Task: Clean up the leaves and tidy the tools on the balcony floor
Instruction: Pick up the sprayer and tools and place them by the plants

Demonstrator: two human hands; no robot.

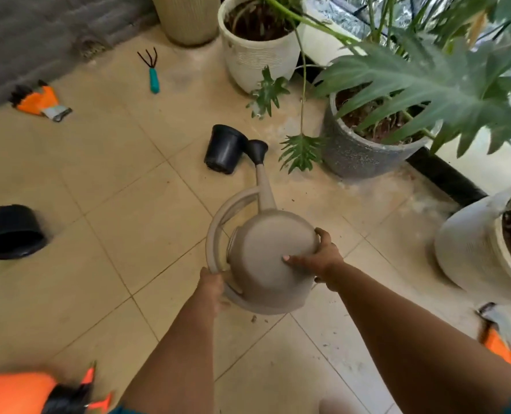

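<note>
— What is held?
— The watering can (270, 258) is gripped mid-floor: left hand (211, 286) on its handle, right hand (323, 255) spread against its body.
— What is left?
— Much (judged): rake (152, 71), glove (40, 100), black pots (226, 147).

Tiled balcony floor (104, 294) with scattered tools.
Lying on it: two tipped black pots (226, 148) (12, 231), a hand rake (152, 70), an orange glove (40, 100); planters (258, 58) are standing along the edge.

A white pot (257, 55) with a plant stands at the top. A gray pot (365, 153) sits right of the middle. A tan pot (188, 19) is at the top edge.
</note>
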